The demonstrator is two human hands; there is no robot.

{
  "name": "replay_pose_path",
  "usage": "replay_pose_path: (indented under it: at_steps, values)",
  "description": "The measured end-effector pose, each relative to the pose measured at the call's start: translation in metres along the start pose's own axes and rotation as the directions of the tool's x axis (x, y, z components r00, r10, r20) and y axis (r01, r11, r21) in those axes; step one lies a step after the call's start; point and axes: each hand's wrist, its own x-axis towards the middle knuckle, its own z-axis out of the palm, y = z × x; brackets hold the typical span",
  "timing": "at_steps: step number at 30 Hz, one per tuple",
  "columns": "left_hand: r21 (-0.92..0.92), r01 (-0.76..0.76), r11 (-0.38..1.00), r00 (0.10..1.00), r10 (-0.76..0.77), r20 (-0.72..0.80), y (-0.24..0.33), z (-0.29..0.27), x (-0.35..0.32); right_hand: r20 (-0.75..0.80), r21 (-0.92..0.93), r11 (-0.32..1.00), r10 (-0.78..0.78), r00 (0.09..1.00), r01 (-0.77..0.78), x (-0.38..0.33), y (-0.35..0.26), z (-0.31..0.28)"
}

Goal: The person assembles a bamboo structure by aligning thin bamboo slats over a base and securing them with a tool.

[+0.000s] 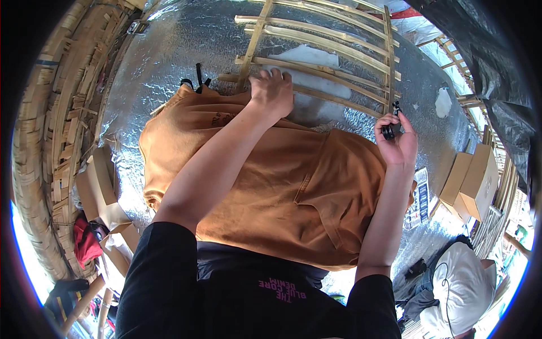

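Observation:
A brown garment [265, 186] with a pocket-like seam lies spread across the front of me. Its far edge reaches up to my left hand [273, 95], whose fingers are bent over at that edge, beside the wooden slats; the thumb is hidden. The fabric looks drawn up there. My right hand [398, 144], palm turned up, is curled around a small black device [388, 132] with a round part and a knob sticking up. It is beside the right end of the slatted frame, just past the garment's right side.
A slatted wooden frame [322, 70] lies on silvery foil sheeting [186, 45]. Cardboard boxes stand at left [93, 183] and right [468, 181]. A woven bamboo wall [48, 124] runs along the left. At lower right is a white bundle [463, 288] with a thin cord.

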Motion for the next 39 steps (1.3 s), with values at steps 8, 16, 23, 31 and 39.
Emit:
replay_pose_path:
  at_steps: [8,16,23,31,39]
  values:
    - [0.031,-0.121,0.992,0.964,0.110,0.241,0.015,0.011,-0.011,-0.004,-0.005,1.000,-0.003,1.000,0.003,-0.002,0.004,0.005]
    - [0.100,-0.143,0.985,0.962,0.114,0.250,0.023,0.024,-0.012,-0.024,-0.015,1.000,-0.007,1.000,0.007,0.000,0.003,0.004]
    - [0.065,-0.131,0.989,0.955,0.109,0.278,0.024,0.021,-0.011,-0.027,-0.004,1.000,-0.007,1.000,0.007,0.000,0.004,0.003]
    - [-0.071,-0.098,0.993,0.964,0.112,0.242,0.027,0.010,-0.016,-0.024,-0.018,1.000,0.001,1.000,-0.001,0.000,0.006,0.005]
    - [0.021,-0.129,0.991,0.957,0.119,0.265,0.027,0.018,-0.014,-0.028,-0.025,1.000,-0.009,1.000,0.008,-0.002,0.009,0.008]
